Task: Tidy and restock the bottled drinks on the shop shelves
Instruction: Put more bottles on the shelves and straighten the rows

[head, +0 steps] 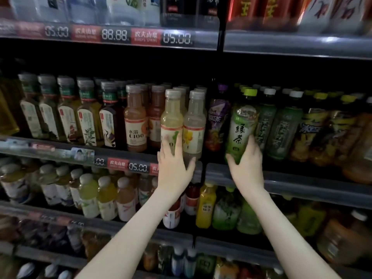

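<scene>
2 bare hands reach into a dark shop shelf unit seen from the head camera. The right hand (pixel 247 158) wraps its fingers around the lower part of a green tea bottle (pixel 240 125), a glossy plastic bottle with a lime-green cap and a green label, tilted so its top leans right against the neighbouring green bottles (pixel 281 129). The left hand (pixel 174 166) lies open-fingered against the base of a pale yellow bottle (pixel 172 121), thumb spread toward the cloudy bottle (pixel 194 123) just beside it; it presses rather than clasps. Both clear bottles have ribbed grey caps and rounded shoulders. Left of them stands an orange C100 bottle (pixel 135 119), then a row of dark tea bottles (pixel 68 115) with white labels. A purple-labelled bottle (pixel 218 121) stands between the 2 hands. The grey shelf edge (pixel 302 182) carries digital price tags (pixel 137 167) reading 05.00.
</scene>
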`<state>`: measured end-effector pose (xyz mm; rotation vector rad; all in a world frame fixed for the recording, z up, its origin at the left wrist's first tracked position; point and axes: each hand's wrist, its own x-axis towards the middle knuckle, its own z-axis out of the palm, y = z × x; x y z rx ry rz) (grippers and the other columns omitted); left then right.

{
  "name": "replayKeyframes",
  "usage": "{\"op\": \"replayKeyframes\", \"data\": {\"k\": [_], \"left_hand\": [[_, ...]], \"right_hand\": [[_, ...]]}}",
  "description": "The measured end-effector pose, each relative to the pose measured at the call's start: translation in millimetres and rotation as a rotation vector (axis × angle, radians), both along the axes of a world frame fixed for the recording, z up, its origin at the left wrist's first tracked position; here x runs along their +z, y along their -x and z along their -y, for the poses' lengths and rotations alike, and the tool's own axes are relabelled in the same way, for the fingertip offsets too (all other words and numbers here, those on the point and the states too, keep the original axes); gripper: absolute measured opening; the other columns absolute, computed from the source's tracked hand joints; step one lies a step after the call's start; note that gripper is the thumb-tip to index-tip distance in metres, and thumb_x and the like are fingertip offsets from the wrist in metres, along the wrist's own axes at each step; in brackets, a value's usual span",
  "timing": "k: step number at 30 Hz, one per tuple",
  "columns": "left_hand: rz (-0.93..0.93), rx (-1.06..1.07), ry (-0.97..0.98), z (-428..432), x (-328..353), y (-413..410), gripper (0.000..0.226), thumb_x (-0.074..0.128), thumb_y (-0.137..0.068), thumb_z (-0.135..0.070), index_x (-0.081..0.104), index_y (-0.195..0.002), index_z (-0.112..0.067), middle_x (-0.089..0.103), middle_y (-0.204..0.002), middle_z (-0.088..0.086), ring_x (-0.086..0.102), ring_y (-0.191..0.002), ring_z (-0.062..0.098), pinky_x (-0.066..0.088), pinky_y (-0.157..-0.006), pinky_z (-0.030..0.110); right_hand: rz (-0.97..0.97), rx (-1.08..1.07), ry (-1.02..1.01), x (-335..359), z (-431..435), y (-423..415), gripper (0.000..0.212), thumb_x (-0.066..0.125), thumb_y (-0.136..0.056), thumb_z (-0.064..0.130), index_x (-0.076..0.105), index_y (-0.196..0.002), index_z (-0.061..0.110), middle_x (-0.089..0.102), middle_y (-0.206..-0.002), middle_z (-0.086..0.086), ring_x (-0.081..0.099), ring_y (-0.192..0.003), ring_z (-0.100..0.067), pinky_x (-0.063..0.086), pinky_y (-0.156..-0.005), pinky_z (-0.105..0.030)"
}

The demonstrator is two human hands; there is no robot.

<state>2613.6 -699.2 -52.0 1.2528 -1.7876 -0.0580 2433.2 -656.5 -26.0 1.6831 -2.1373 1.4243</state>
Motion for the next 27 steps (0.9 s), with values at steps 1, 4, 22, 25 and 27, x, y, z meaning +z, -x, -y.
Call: {"op": "replayKeyframes", "data": {"k": [1, 4, 22, 25, 27], "left_hand": [[0.026, 0.000, 0.008, -7.0, -9.9, 0.0, 0.074, 0.054, -0.093, -0.038, 0.015, -0.153, -0.018, 0.013, -0.155, 0.024, 0.017, -0.141, 0.040, 0.016, -0.114, 0.054], [0.094, -0.018, -0.005, -29.8, -41.0, 4.1, 0.063, 0.055, -0.095, -0.032, 0.028, -0.149, -0.012, 0.022, -0.153, 0.023, 0.019, -0.142, 0.039, 0.015, -0.115, 0.055], [-0.033, -0.038, -0.433, -40.4, -188.3, 92.7, 0.074, 0.051, -0.094, -0.014, 0.008, -0.153, -0.028, 0.021, -0.152, 0.020, 0.040, -0.128, 0.038, 0.043, -0.089, 0.033], [-0.119, -0.118, -0.479, -21.3, -203.3, 107.7, 0.093, 0.056, -0.090, -0.009, -0.011, -0.151, -0.027, 0.012, -0.155, 0.021, 0.044, -0.126, 0.039, 0.040, -0.087, 0.029], [-0.179, -0.154, -0.484, -13.3, -211.1, 116.1, 0.100, 0.057, -0.088, -0.008, -0.020, -0.148, -0.028, 0.007, -0.157, 0.018, 0.046, -0.124, 0.041, 0.040, -0.087, 0.030]], "right_hand": [[-0.040, 0.013, 0.020, -7.5, -7.7, -3.7, 0.079, 0.060, -0.094, 0.028, 0.012, -0.153, 0.010, 0.025, -0.155, -0.013, 0.021, -0.143, -0.029, 0.022, -0.118, -0.043], [-0.122, 0.100, 0.095, -32.2, -31.3, -12.6, 0.063, 0.056, -0.096, 0.018, 0.026, -0.150, 0.008, 0.034, -0.150, -0.014, 0.027, -0.140, -0.027, 0.027, -0.116, -0.044], [-0.082, 0.292, -0.345, -208.9, -78.8, 78.5, 0.068, 0.051, -0.097, 0.012, 0.017, -0.153, 0.030, 0.027, -0.154, -0.008, 0.017, -0.143, -0.020, 0.025, -0.111, -0.030], [-0.053, 0.279, -0.372, -223.5, -66.6, 81.0, 0.069, 0.051, -0.097, 0.013, 0.016, -0.153, 0.031, 0.024, -0.155, -0.008, 0.014, -0.143, -0.019, 0.020, -0.112, -0.031], [-0.027, 0.256, -0.364, -229.8, -58.8, 82.6, 0.069, 0.053, -0.097, 0.013, 0.016, -0.153, 0.029, 0.024, -0.155, -0.007, 0.013, -0.144, -0.018, 0.017, -0.112, -0.028]]}}
